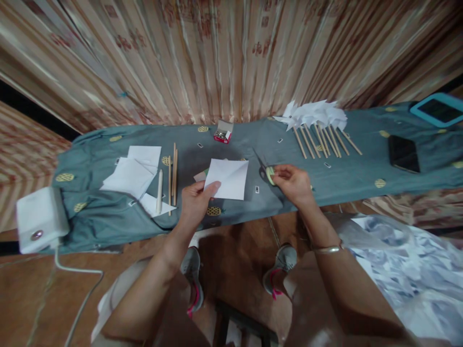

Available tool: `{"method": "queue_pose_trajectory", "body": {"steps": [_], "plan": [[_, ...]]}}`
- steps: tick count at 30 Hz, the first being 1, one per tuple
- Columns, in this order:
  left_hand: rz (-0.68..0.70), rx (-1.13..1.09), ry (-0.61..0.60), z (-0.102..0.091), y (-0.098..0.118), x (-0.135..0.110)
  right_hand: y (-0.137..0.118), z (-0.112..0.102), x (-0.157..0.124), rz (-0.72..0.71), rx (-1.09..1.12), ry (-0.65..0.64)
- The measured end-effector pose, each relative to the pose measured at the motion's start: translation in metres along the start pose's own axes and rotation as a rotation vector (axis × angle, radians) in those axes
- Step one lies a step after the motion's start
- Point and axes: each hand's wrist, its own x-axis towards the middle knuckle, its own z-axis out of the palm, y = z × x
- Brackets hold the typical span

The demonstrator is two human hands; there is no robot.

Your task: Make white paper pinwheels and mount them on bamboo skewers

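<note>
My left hand (197, 200) is closed on the lower left edge of a white square paper sheet (229, 178), thumb on top, holding it over the cloth. A faint crease runs across the sheet's upper right. Part of a small tan and green piece (200, 176) shows behind it. To the right, my right hand (292, 182) pinches the pale green handle of a pair of scissors (269, 175). Their dark blades point away toward the upper left.
On the left lie white paper squares (130, 176), a white glue-stick-like rod (159, 193) and wooden sticks (175, 176). A small red box of metal pieces (222, 135), paper pinwheels (318, 115) on sticks, a black phone (404, 153) and a blue-framed tablet (439, 110) lie farther off.
</note>
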Motion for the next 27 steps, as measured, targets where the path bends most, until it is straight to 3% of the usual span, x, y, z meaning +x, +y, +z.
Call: {"method": "queue_pose_trajectory", "body": {"steps": [4,9,19,27], "plan": [[-0.010,-0.089,0.012,0.000,0.004,0.002,-0.017,0.015,-0.020,0.222,0.676,-0.207],[0.010,-0.059,-0.004,0.005,0.006,0.001,-0.031,0.025,-0.044,0.341,1.038,-0.362],[0.009,0.075,-0.114,0.020,0.013,-0.009,-0.033,0.029,-0.047,0.362,1.054,-0.204],[-0.234,-0.447,-0.094,0.046,0.012,-0.012,-0.030,0.026,-0.043,0.355,1.042,-0.168]]}}
